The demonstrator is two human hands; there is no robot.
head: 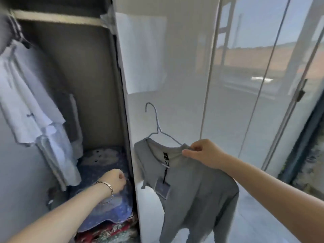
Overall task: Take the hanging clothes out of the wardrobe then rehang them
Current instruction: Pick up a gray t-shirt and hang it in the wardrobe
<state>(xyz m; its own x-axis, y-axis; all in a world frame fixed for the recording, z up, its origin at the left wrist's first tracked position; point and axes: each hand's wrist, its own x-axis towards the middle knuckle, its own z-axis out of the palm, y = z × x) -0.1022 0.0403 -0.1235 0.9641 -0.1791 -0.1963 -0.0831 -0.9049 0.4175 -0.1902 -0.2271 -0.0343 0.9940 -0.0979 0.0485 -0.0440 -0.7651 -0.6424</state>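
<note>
Two bare forearms reach out from the bottom of the view. Left hand [114,179], a chain bracelet [107,186] on its wrist, sits low inside the open wardrobe [84,85], above a folded stack of fabrics [108,209] on the wardrobe floor and close to the right wall. Its fingers are curled in tight, but what they close on, if anything, cannot be told from this angle.

Right hand [201,153] is outside the wardrobe, in front of the pale side panel [166,106]. Thumb and fingers pinch the right shoulder of a grey top [198,193], apparently with the arm of its wire hanger [158,129] caught in the same pinch. The top hangs tilted, its left shoulder lower, and a swing tag [162,187] dangles from the neck. The hanger's hook points up into free air, well apart from the rail [57,19].

As a judgement of progress: one garment is out of the wardrobe and in hand, on its hanger. A white garment [33,106] is still hung at the far left of the rail, with something dark beside it that is too blurred to name, so taking out looks unfinished, unless this grey top is already on its way back, which this view cannot settle. Either way, the hook has yet to go over the rail, most of which is bare
</note>
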